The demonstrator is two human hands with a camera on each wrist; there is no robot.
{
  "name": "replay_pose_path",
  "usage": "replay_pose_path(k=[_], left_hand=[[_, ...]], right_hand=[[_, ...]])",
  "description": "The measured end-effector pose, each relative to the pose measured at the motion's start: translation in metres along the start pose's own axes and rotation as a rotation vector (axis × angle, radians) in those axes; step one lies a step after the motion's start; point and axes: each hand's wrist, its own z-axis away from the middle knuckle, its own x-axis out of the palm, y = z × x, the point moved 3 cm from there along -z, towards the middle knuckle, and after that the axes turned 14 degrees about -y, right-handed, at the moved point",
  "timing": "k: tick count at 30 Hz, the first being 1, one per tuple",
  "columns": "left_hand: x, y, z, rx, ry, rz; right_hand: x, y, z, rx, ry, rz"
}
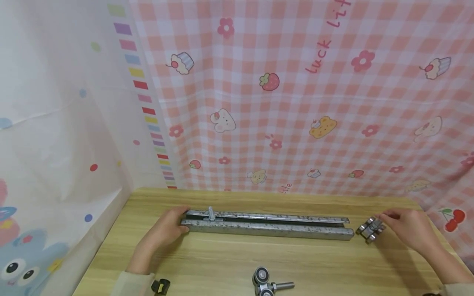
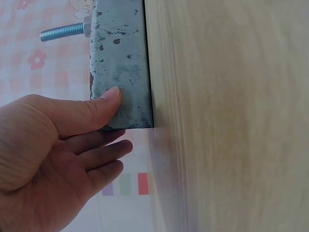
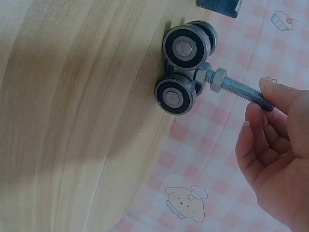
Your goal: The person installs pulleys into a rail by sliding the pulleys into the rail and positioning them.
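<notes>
A slotted steel rail [image 1: 274, 231] lies lengthwise on the table, its open slot facing up. At its left end, my left hand [image 1: 168, 226] grips it, thumb on the near side [image 2: 123, 72]. Close to that hand, a threaded bolt with a nut [image 1: 211, 214] stands up out of the slot. My right hand [image 1: 405, 226] pinches the threaded stem of a roller trolley [image 1: 371, 229], just beyond the rail's right end and apart from it. The right wrist view shows the trolley's bearing wheels [image 3: 183, 47] and the nuts on its stem [image 3: 236, 89].
A second roller trolley [image 1: 262, 276] lies on its side at the table's front, its threaded stem pointing right. The wooden table [image 1: 207, 257] ends at a pink checked cloth [image 1: 281, 123] behind. White printed cloth [image 1: 63, 123] hangs at the left.
</notes>
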Motion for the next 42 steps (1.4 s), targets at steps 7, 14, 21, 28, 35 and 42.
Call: replay_pose_path(k=[7,14,21,28,35,42], left_hand=[[-0.001,0.001,0.001,0.007,0.007,-0.018],[-0.002,0.001,0.0,0.016,0.012,-0.028],[-0.002,0.001,0.0,0.014,0.011,-0.025],[-0.002,0.0,0.0,0.003,0.004,-0.018],[-0.001,0.001,0.002,0.004,0.006,-0.019],[0.0,0.002,0.002,0.001,0.012,-0.016]], right_hand=[[-0.002,0.0,-0.002,0.092,-0.086,0.001],[-0.002,-0.004,-0.004,0.11,-0.104,0.008],[-0.001,-0.007,-0.006,0.13,-0.129,-0.018],[0.002,-0.008,-0.008,0.177,-0.158,-0.056],[0.006,-0.015,-0.01,0.166,-0.137,-0.083],[0.01,-0.021,-0.008,0.138,-0.107,-0.091]])
